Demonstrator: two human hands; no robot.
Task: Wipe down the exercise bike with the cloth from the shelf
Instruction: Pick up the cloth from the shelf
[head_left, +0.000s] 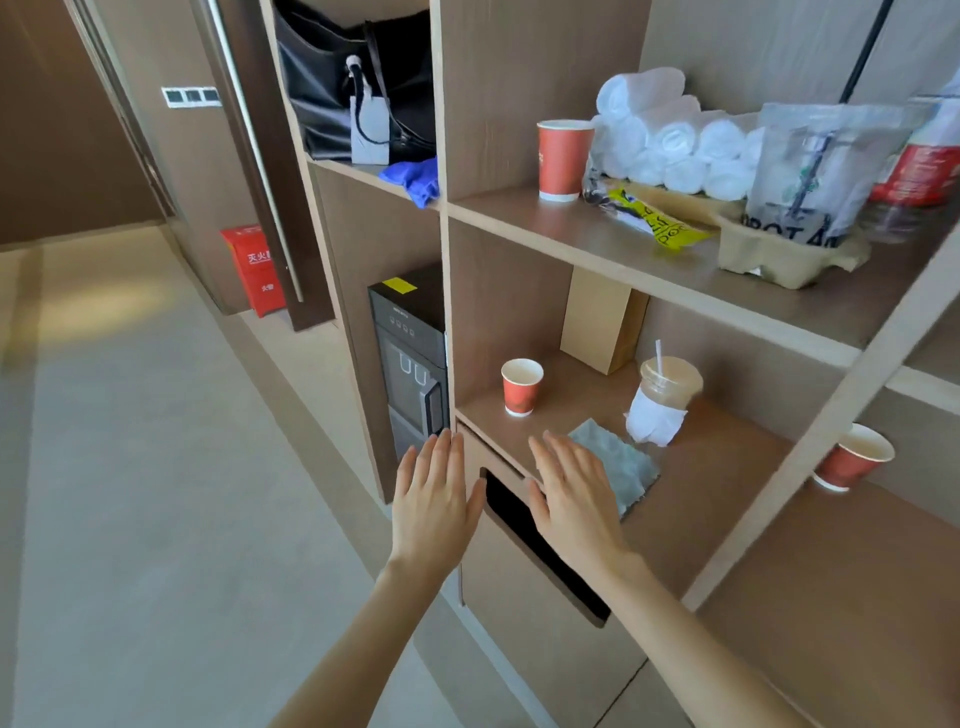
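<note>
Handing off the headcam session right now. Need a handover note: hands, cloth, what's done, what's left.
Left hand: open, holds nothing, in front of the shelf unit's edge.
Right hand: open, fingers straight, at the near edge of the cloth; contact unclear.
Cloth: grey, lying flat on the lower shelf, near a red paper cup and a lidded drink cup.
Done: nothing yet; cloth not picked up.
Left: grab the cloth, go to the bike (not in view), wipe it down.
</note>
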